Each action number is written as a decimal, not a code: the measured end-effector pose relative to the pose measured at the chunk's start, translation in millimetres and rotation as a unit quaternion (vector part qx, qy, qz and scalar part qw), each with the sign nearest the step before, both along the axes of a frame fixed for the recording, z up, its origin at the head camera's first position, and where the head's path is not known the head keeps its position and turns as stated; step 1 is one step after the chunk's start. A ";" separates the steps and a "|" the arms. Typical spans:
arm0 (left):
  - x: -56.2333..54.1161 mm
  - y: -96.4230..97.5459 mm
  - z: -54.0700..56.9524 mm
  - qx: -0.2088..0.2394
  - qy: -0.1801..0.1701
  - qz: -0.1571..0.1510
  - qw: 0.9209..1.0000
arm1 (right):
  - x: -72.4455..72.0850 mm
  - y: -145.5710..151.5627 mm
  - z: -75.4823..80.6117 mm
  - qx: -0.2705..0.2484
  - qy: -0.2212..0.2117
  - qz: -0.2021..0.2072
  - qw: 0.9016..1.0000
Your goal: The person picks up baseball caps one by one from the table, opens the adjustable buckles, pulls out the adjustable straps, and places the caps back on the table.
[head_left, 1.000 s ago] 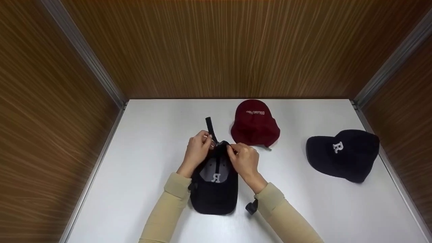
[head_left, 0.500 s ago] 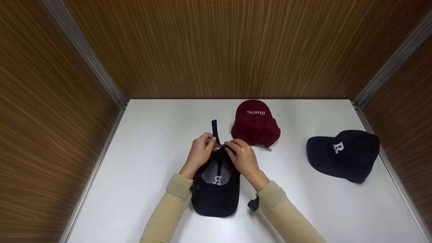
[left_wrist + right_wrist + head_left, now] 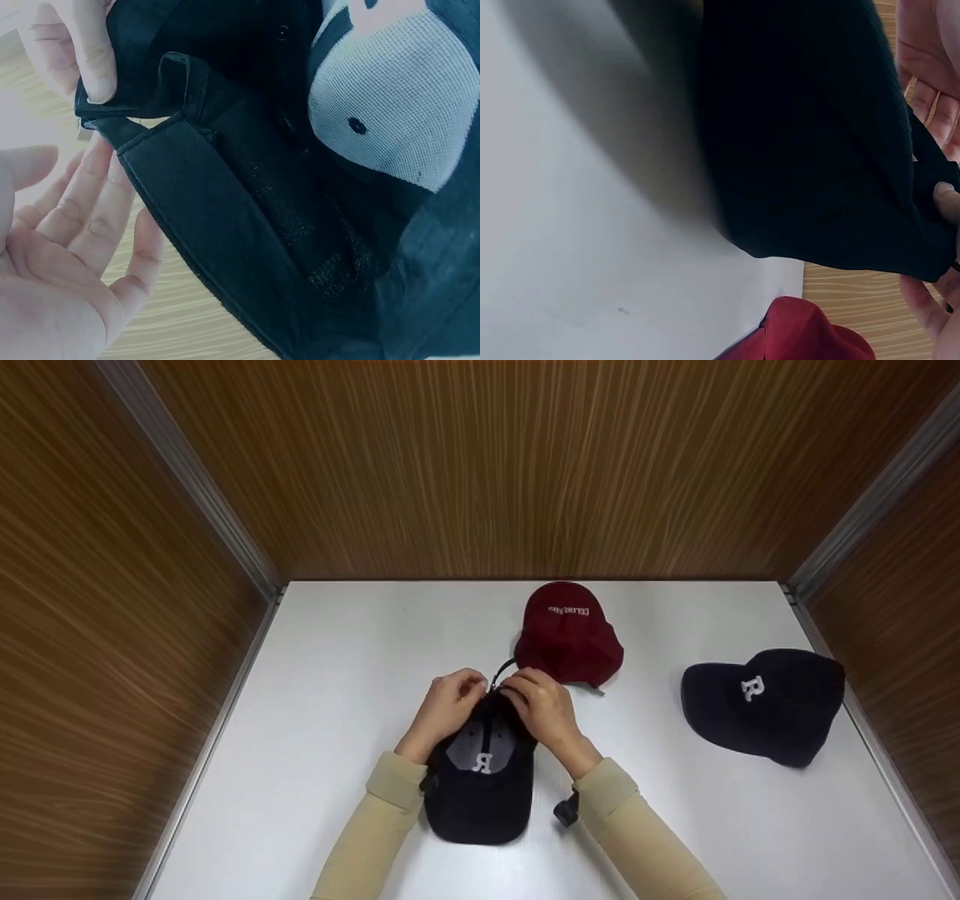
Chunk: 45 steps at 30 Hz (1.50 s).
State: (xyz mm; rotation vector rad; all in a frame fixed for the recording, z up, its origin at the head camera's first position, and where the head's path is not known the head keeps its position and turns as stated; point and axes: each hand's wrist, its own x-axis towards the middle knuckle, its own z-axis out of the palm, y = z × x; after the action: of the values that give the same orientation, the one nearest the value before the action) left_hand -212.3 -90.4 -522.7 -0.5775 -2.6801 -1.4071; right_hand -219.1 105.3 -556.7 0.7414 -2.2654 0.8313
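Observation:
A dark baseball cap [image 3: 478,810] is held at the middle, its brim toward the person and its inside showing a pale front panel with a reversed R. My right hand [image 3: 546,711] pinches the back band; in the left wrist view its thumb [image 3: 97,67] presses on the band's edge. My left hand [image 3: 446,709] is beside the opposite side of the back opening, thumb apart and fingers [image 3: 94,217] loosely extended, their tips at the strap. A thin strap [image 3: 503,667] arcs up between the hands toward the red cap.
Just behind the hands lies a red baseball cap [image 3: 568,641] with white lettering. Another navy cap [image 3: 765,705] with a white R rests at the right edge of the white table [image 3: 337,660]. Wood-grain panels [image 3: 480,472] enclose the back and sides.
The strap's free end stood upright from the left hand's fingers; now it curves right toward the red cap. The left hand has loosened from it and lowered slightly. The right hand keeps its hold.

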 end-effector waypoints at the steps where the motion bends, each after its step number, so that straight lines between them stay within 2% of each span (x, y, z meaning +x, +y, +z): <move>1: 0.6 -0.2 -0.6 -0.013 0.008 -0.001 1.000 | 0.1 0.1 -0.1 0.001 0.000 -0.002 1.000; 5: 2.6 -0.9 -3.1 -0.067 0.039 -0.001 0.997 | 0.0 0.3 0.3 0.014 0.005 -0.007 1.000; 10: 5.6 -1.4 -6.8 -0.126 0.077 0.009 0.989 | 0.5 1.0 0.8 0.042 0.024 -0.010 0.999; 17: 7.3 -0.6 -10.8 -0.163 0.132 0.001 0.978 | 2.1 2.9 -2.3 0.066 0.054 -0.020 0.996; 30: 7.2 -9.9 -14.2 -0.179 0.187 0.025 0.966 | 3.0 8.6 -4.2 0.015 0.036 -0.077 0.996; 45: 9.5 -21.4 -11.8 -0.178 0.194 0.055 0.963 | 2.5 10.4 -5.8 -0.030 0.023 -0.120 0.992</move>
State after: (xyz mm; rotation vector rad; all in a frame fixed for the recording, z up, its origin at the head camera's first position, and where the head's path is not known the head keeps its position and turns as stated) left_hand -202.8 -111.9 -534.6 -0.6379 -2.5944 -0.6951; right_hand -216.6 115.7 -562.6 0.4448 -2.2241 0.7549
